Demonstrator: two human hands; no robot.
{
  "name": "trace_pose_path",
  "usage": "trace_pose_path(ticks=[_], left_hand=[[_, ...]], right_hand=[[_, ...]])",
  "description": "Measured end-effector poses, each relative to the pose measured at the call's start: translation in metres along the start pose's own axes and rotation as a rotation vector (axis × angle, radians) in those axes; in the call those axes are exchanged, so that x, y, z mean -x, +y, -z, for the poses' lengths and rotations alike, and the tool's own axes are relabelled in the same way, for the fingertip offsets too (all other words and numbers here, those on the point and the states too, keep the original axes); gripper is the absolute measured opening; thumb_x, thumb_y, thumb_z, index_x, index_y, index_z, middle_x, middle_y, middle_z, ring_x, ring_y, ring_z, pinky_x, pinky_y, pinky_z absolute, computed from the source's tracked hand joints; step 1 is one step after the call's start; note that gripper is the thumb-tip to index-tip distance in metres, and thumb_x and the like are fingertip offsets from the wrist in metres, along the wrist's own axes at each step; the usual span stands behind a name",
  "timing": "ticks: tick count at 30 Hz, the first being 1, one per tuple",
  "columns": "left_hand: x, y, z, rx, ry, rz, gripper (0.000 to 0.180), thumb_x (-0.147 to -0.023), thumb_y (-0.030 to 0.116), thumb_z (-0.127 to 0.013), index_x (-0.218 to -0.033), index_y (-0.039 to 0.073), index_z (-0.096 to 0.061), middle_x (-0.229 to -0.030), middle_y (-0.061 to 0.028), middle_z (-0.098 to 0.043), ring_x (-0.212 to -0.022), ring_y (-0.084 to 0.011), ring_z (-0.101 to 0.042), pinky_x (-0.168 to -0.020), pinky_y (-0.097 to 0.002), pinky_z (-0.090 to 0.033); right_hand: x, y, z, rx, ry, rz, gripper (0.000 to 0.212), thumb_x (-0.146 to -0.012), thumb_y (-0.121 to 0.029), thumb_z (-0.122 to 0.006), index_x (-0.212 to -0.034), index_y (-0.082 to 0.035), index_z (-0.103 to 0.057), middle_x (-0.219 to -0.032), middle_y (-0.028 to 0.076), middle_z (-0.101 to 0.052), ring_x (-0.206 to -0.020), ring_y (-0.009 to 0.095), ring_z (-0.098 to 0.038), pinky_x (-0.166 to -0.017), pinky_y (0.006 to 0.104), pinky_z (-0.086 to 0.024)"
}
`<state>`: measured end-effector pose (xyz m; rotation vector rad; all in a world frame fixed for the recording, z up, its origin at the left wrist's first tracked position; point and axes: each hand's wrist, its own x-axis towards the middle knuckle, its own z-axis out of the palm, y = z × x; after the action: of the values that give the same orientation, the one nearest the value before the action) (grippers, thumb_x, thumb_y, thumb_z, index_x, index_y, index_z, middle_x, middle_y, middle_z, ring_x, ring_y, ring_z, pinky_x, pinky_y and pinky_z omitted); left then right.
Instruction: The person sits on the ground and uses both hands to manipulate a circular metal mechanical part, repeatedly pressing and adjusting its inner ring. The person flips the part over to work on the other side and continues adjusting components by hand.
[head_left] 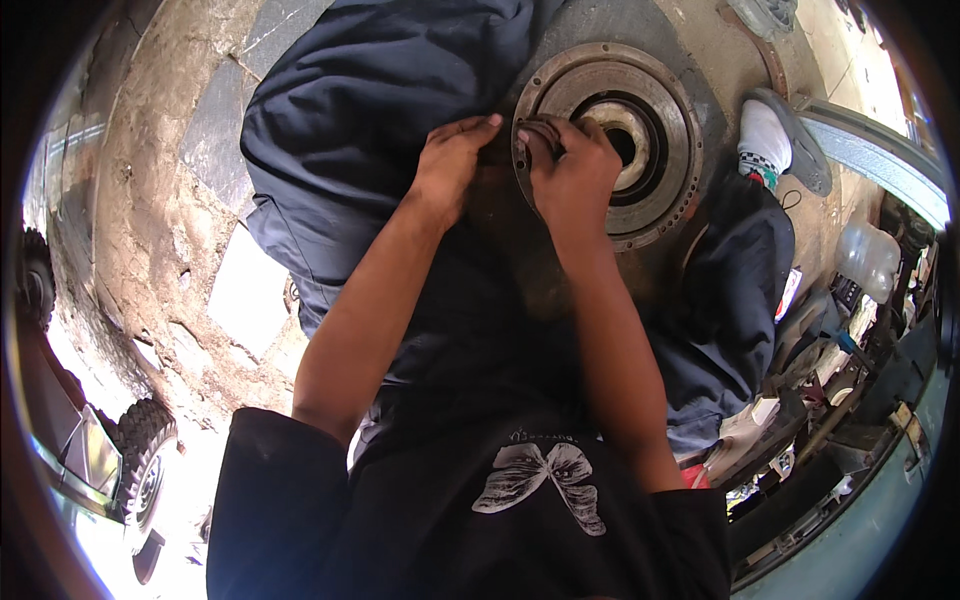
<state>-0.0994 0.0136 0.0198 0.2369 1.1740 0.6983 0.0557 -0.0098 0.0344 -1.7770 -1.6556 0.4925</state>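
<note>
The head camera shows a round metal part (678, 140), stepped in rings, with small holes around its rim and a dark opening off its middle, lying on the ground between the person's legs. It seems placed there so both hands reach it easily, the legs perhaps fencing it in. The right hand (580, 168) is at the part's left side, its fingers bent down over the rim; whether they grip the rim or some small piece, I cannot tell. The left hand (447, 168) is just beside that rim, thumb and fingers drawn narrow, probably ready to steady or pinch; what it may hold is hidden. Dark trousers (370, 130) spread on either side, and a grey shoe (802, 150) is to the right. Beneath lies a dark grey flat area (655, 22), then worn, patchy floor (150, 190). Further out are a knobbly tyre (142, 450) at left, and a metal beam (870, 145), clear plastic bottle (868, 255) and jumbled clutter (800, 440) at right.
</note>
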Motion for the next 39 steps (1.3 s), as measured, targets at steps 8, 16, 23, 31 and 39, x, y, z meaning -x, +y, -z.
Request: trace_pose_path(ticks=[8,16,23,31,39], left_hand=[[-0.005,-0.006,0.003,-0.024,0.004,-0.041,0.039,-0.105,0.028,-0.071,-0.125,-0.005,-0.068,-0.118,-0.0127,-0.072,-0.107,-0.0246,-0.071,-0.096,-0.0447,-0.058],[-0.002,-0.002,0.002,-0.026,0.019,0.008,0.033,-0.106,0.029,-0.068,-0.122,0.000,-0.069,-0.118,-0.0097,-0.072,-0.108,-0.0239,-0.070,-0.096,-0.0460,-0.057],[-0.004,-0.007,0.006,0.046,-0.020,0.016,0.033,-0.106,0.028,-0.066,-0.122,-0.001,-0.069,-0.118,-0.0109,-0.072,-0.107,-0.0250,-0.070,-0.096,-0.0462,-0.057],[0.000,-0.003,0.005,0.078,-0.029,0.036,0.033,-0.106,0.026,-0.063,-0.124,-0.002,-0.068,-0.122,-0.0140,-0.072,-0.111,-0.0297,-0.070,-0.100,-0.0485,-0.055],[-0.001,-0.004,0.009,0.083,-0.065,0.059,0.041,-0.107,0.027,-0.059,-0.132,-0.004,-0.066,-0.126,-0.0170,-0.072,-0.114,-0.0305,-0.069,-0.102,-0.0474,-0.054]], right_hand=[[0.014,0.004,0.015,-0.078,-0.087,-0.196,0.016,-0.085,-0.009,-0.084,-0.101,-0.006,-0.083,-0.088,0.015,-0.076,-0.080,0.031,-0.072,-0.077,0.0389,-0.057],[0.021,-0.006,0.012,-0.235,-0.102,-0.210,0.018,-0.083,-0.010,-0.087,-0.099,-0.007,-0.083,-0.090,0.012,-0.075,-0.079,0.028,-0.073,-0.072,0.0389,-0.056],[0.009,-0.014,0.003,-0.046,-0.045,-0.207,0.017,-0.082,-0.009,-0.087,-0.097,-0.006,-0.082,-0.088,0.015,-0.073,-0.078,0.031,-0.072,-0.071,0.0421,-0.055],[0.014,-0.017,0.007,-0.001,-0.095,-0.226,0.018,-0.082,-0.012,-0.087,-0.098,-0.007,-0.082,-0.086,0.016,-0.073,-0.078,0.035,-0.071,-0.073,0.0435,-0.055],[0.018,-0.017,0.008,0.022,-0.102,-0.199,0.018,-0.081,-0.014,-0.088,-0.097,-0.008,-0.083,-0.088,0.015,-0.074,-0.078,0.033,-0.072,-0.073,0.0430,-0.055]])
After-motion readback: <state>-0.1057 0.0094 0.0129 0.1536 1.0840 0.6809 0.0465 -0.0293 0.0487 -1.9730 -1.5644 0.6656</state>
